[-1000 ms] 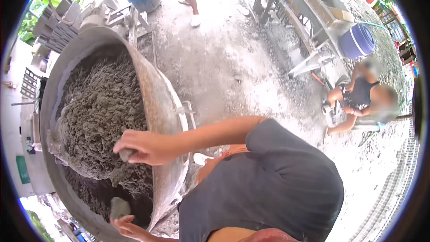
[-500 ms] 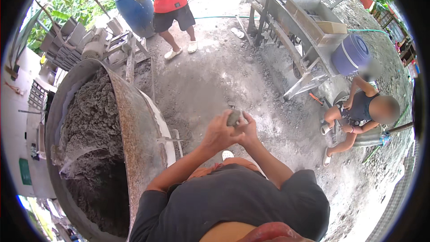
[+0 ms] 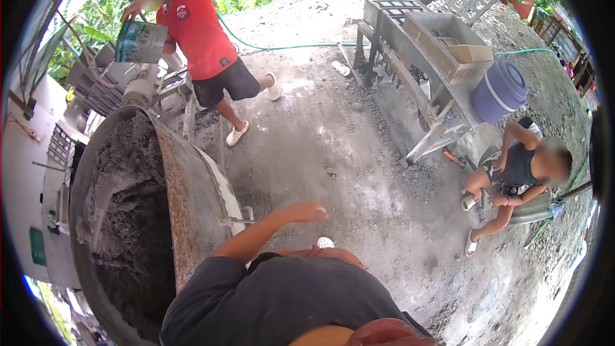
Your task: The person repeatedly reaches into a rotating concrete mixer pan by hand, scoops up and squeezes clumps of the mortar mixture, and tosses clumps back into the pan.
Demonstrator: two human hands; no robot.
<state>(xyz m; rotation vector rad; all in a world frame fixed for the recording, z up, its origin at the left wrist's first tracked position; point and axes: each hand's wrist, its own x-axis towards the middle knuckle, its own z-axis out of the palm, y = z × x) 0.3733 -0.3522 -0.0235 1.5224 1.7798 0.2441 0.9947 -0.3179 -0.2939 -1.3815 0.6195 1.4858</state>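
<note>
My left hand (image 3: 309, 211) is held out over the ground in front of my body, just right of a large rusty mixing drum (image 3: 195, 186). Motion blurs its fingers, so whether they are closed cannot be made out, and no object shows in it. My right hand is out of sight. Inside the drum lies a grey, crumbly wet mix (image 3: 128, 160). At the drum's far side, a person in a red shirt (image 3: 202, 38) holds up a grime-coated bucket (image 3: 139, 42).
A second person (image 3: 528, 166) sits low at the right. Beyond them stand a metal block-moulding table (image 3: 442, 86) and a blue lidded cooler (image 3: 500, 93). A green hose (image 3: 275, 48) crosses the gravelly ground. Grey blocks (image 3: 96, 80) are stacked at the far left.
My hands have parted; the grey lump between them is no longer visible. My right hand has left the view. The person in red has come left toward the drum with the bucket.
</note>
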